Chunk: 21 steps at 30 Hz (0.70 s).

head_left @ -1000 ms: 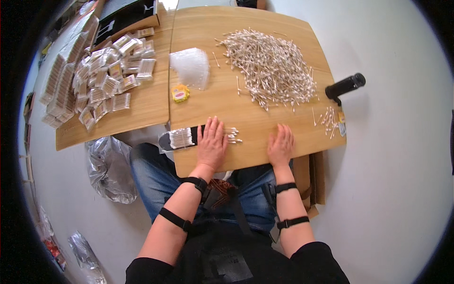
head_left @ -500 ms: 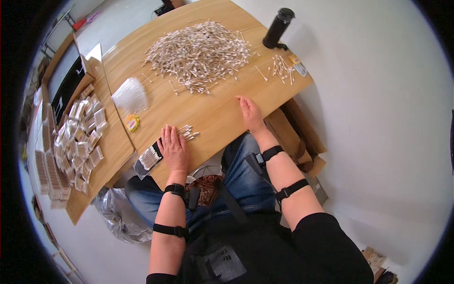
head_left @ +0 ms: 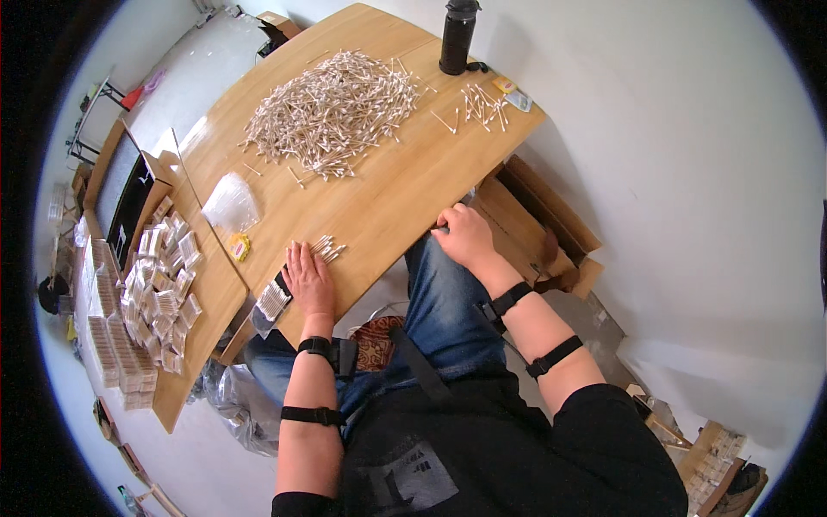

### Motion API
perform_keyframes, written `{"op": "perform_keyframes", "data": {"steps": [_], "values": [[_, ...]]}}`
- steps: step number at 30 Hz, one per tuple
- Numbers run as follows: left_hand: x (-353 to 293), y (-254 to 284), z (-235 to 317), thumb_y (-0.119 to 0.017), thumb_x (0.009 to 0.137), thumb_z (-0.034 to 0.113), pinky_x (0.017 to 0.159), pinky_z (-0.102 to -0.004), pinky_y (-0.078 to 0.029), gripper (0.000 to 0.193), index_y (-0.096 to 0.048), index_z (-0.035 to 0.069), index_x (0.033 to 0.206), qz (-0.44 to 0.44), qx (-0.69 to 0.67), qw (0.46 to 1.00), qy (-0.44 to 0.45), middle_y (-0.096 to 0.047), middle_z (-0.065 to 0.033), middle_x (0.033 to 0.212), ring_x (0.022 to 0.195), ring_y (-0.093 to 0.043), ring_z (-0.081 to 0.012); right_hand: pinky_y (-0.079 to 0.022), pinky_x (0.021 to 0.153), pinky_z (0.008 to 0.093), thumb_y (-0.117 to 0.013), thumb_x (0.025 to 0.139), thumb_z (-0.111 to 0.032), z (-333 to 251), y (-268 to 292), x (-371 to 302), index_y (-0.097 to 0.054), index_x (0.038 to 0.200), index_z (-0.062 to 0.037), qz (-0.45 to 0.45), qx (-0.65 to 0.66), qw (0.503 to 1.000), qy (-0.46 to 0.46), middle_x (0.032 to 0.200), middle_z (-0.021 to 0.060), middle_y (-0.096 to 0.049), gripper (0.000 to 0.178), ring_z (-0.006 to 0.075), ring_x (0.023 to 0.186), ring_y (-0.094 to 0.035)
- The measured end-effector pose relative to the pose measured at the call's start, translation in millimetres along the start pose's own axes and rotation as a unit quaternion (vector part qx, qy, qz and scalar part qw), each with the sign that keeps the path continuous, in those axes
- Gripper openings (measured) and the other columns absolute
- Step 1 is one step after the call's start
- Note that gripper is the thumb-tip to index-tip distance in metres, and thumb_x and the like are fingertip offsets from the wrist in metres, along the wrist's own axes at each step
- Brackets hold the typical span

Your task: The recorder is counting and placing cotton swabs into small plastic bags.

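My left hand (head_left: 307, 280) lies flat on the wooden table (head_left: 388, 194) near its front edge, fingers stretched out. White-tipped cotton swabs (head_left: 329, 249) stick out beyond its fingers. Beside it, a clear bag (head_left: 272, 300) with a row of swabs and a dark strip reaches over the table's edge; the hand covers part of it. My right hand (head_left: 466, 236) is at the table's right front edge with its fingers curled closed. Something small and dark shows at its fingers, too hidden to name.
A large heap of cotton swabs (head_left: 332, 112) covers the far middle. Clear bags (head_left: 231, 203) and a yellow label stack (head_left: 239, 247) lie left. Filled swab packets (head_left: 164, 293) crowd the left side. A black bottle (head_left: 458, 36) stands far right, an open cardboard box (head_left: 508, 220) below the edge.
My right hand has come down from above the table to its right edge, and its fingers have curled. My left hand stays on the swabs. The whole view has shifted.
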<state>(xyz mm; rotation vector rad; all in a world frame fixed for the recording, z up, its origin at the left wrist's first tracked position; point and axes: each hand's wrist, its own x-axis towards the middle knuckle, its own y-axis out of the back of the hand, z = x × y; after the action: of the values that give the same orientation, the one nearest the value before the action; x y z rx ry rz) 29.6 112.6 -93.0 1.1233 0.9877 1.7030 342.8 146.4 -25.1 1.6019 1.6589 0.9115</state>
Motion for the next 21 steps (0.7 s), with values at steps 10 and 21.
{"op": "perform_keyframes", "data": {"steps": [10, 21], "values": [[-5.3, 3.6, 1.7, -0.049, 0.098, 0.027, 0.115, -0.0473, -0.025, 0.035, -0.057, 0.006, 0.126, 0.039, -0.048, 0.998, -0.032, -0.05, -0.0144, 0.141, 0.136, -0.04, -0.0296, -0.053, 0.082, 0.0453, -0.067, 0.084, -0.02, 8.8, 9.7, 3.7, -0.068, 0.088, -0.004, -0.119, -0.14, 0.983, -0.011, 0.098, 0.0155, -0.067, 0.016, 0.0349, 0.095, -0.065], [-9.6, 7.7, 2.2, -0.053, 0.095, 0.025, 0.114, -0.0458, -0.028, 0.035, -0.058, 0.006, 0.124, 0.069, -0.133, 0.989, 0.004, -0.051, -0.0146, 0.139, 0.136, -0.04, -0.0287, -0.05, 0.073, 0.0444, -0.062, 0.085, -0.015, -68.5, -20.1, 43.3, -0.064, 0.091, -0.0038, -0.081, 0.102, 0.98, 0.149, 0.09, 0.0173, -0.066, 0.013, 0.0359, 0.086, -0.063]]}}
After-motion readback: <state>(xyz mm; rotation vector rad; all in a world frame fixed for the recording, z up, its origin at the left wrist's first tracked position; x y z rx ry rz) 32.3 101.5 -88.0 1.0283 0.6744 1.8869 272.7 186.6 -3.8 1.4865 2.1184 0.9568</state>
